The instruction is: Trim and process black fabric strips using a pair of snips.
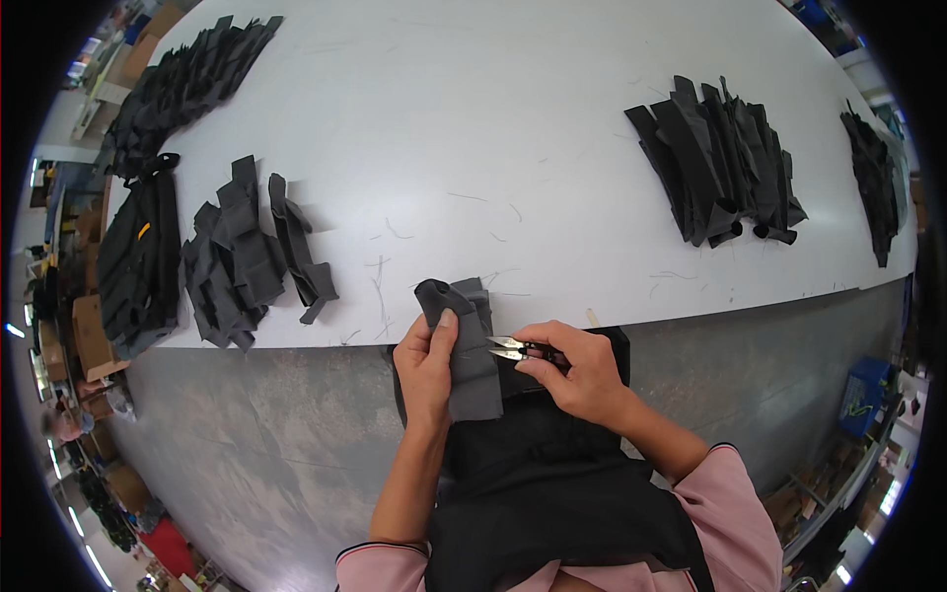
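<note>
My left hand (426, 370) is closed on a dark grey fabric piece (475, 370), its thumb pressed on the cloth near a rolled upper end. The piece hangs over the table's front edge, its lower part in front of my black apron (552, 483). My right hand (577, 367) grips small thread snips (528, 351) with dark handles. Their silver blades are apart and point left at the right edge of the fabric; whether they touch it I cannot tell.
On the white table (444, 118) lie a grey fabric pile (237, 252) at left, a black bag-like item (143, 257) beside it, a dark stack (197, 84) at far left, strips (715, 163) at right and a dark bundle (870, 187) at the right edge. Loose threads lie scattered.
</note>
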The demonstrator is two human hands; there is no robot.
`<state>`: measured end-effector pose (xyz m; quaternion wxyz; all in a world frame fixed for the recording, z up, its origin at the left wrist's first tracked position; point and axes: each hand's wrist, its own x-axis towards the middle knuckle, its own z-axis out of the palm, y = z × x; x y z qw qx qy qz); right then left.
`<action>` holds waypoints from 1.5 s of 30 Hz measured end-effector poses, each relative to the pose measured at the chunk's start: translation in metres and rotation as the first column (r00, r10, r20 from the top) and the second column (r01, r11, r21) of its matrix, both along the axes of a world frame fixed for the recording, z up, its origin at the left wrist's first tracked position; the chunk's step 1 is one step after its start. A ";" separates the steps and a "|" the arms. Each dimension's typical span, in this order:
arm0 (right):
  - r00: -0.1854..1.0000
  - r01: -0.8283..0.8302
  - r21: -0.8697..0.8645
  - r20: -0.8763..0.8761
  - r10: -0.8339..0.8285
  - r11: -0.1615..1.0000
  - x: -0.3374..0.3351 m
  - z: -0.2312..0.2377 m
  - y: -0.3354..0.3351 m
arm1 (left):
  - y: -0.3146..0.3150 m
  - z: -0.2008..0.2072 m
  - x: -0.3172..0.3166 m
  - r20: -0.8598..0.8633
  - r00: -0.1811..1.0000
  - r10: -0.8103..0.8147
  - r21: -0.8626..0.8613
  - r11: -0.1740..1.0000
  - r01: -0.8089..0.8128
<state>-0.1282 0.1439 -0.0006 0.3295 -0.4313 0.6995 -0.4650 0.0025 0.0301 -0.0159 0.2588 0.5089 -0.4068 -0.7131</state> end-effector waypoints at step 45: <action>0.827 -0.561 0.260 0.194 0.527 0.786 -0.057 0.010 -0.032 | 0.004 0.000 0.005 0.198 0.956 -0.217 -0.205 0.945 0.257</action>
